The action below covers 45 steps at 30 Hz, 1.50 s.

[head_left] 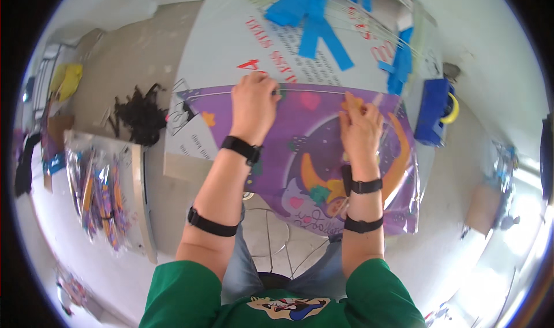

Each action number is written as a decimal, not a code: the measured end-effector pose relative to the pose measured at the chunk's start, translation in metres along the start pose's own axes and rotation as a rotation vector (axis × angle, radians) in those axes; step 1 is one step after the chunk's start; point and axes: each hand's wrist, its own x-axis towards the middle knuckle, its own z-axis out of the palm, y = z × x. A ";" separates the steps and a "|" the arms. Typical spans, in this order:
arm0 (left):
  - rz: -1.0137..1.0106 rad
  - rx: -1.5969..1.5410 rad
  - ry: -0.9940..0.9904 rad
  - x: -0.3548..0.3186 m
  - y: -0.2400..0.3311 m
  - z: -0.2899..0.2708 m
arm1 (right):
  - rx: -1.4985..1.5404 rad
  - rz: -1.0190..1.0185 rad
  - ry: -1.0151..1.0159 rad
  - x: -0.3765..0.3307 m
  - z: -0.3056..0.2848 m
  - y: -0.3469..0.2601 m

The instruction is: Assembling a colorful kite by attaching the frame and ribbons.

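A purple printed sheet (277, 137) with moons, hearts and stars lies over the near part of the table and hangs past its front edge. Along its far edge runs a thin white rod (317, 91). My left hand (254, 105) is closed at that edge, its fingers pinched around the rod; a small dark bit shows by the fingertips. To the right, my right hand (362, 126) rests on the sheet with fingers stretched and apart, the tips close to the rod. What lies under the palms is hidden.
Blue strips (309, 22) and thin pale rods (369, 19) lie on the white printed board (219, 45) at the far side. A blue tape dispenser (430, 111) stands at the right edge. Left are a black tangled bundle (141, 114) and bagged colourful packs (104, 195).
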 end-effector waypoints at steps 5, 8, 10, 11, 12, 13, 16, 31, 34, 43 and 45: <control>-0.038 -0.061 0.016 -0.005 0.003 -0.002 | -0.008 0.027 0.000 -0.002 -0.001 -0.005; -0.050 -0.077 0.018 -0.008 0.000 -0.001 | -0.020 0.038 -0.011 -0.004 0.001 -0.008; -0.041 -0.084 0.040 -0.009 -0.002 -0.001 | -0.031 0.047 -0.016 -0.005 0.002 -0.008; -0.045 -0.085 0.036 -0.010 -0.002 -0.001 | -0.037 0.041 -0.014 -0.005 0.003 -0.008; -0.050 -0.085 0.034 -0.009 -0.002 -0.001 | -0.042 0.035 -0.011 -0.004 0.003 -0.008; -0.049 -0.086 0.034 -0.009 -0.001 -0.001 | -0.043 0.035 -0.011 -0.004 0.002 -0.007; -0.037 -0.095 0.023 -0.005 0.004 0.001 | -0.038 0.057 -0.013 -0.003 0.000 -0.002; -0.051 -0.036 -0.041 -0.003 0.006 -0.002 | 0.036 0.084 -0.024 -0.003 -0.002 -0.001; -0.050 -0.032 -0.050 -0.002 0.007 -0.003 | 0.039 0.086 -0.031 -0.004 -0.003 -0.001; -0.043 -0.043 -0.046 -0.002 0.001 -0.003 | 0.013 0.100 -0.059 -0.003 -0.001 -0.005; -0.044 -0.046 -0.037 -0.002 0.003 -0.005 | 0.010 0.085 -0.049 -0.002 0.000 -0.005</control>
